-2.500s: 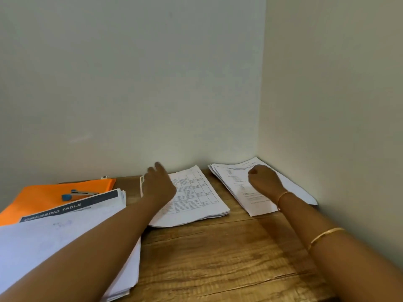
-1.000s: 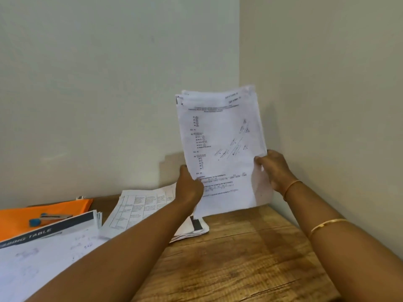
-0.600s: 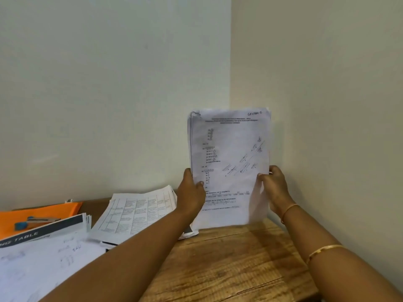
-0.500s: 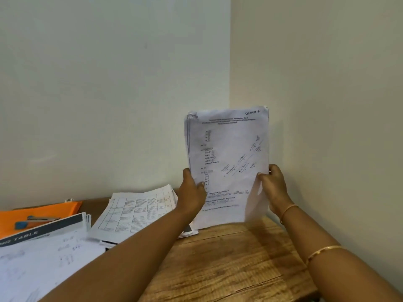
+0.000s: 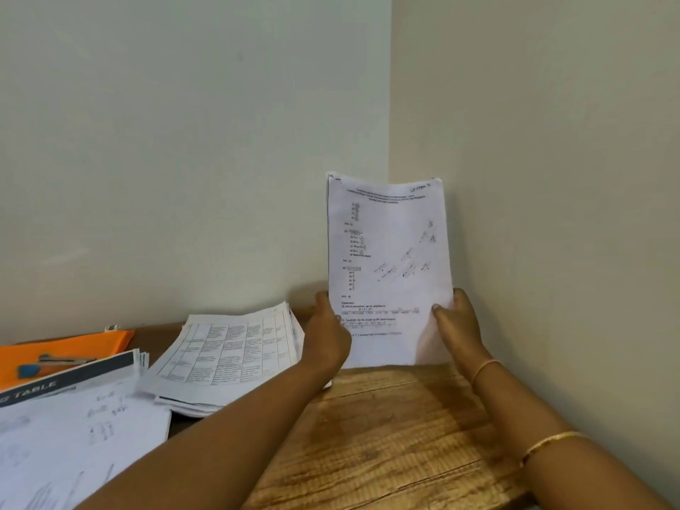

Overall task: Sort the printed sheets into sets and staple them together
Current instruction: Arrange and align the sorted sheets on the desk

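A wooden counter fills a wall corner. At its 8 o'clock spreads a loose pile of sheets; at 10 o'clock lies a stack printed with tables. At 1 o'clock a set of printed sheets stands upright, bottom edge on the counter. An orange folder lies at 9 o'clock. The left hand and right hand pinch the set's side edges, fingers behind, thumbs in front.

Wooden table bears paper stacks; orange folder behind.
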{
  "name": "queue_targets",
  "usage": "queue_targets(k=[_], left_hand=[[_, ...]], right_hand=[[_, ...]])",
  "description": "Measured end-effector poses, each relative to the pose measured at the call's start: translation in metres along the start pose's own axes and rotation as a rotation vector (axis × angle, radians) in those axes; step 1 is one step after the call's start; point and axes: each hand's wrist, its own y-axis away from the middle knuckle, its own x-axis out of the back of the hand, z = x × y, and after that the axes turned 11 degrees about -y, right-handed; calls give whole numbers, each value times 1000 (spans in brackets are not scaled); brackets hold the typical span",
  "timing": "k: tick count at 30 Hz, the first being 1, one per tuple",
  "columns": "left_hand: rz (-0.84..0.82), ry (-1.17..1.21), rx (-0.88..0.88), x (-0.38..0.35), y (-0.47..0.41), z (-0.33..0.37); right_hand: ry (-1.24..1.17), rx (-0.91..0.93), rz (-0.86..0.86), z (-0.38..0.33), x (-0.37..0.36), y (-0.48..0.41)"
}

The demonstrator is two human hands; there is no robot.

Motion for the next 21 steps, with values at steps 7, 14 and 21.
queue_targets(k=[7,14,21], left_hand=[[-218,-78,146,-5,-8,-11],[-275,-109,378,-19,-33,-15],[-326,-175,375,-33,-52,-23]], right_hand=[[310,-149,-152,25,4,-9],[552,-295,-104,40,-8,-32],[839,-296,-96,55,-22,-48]])
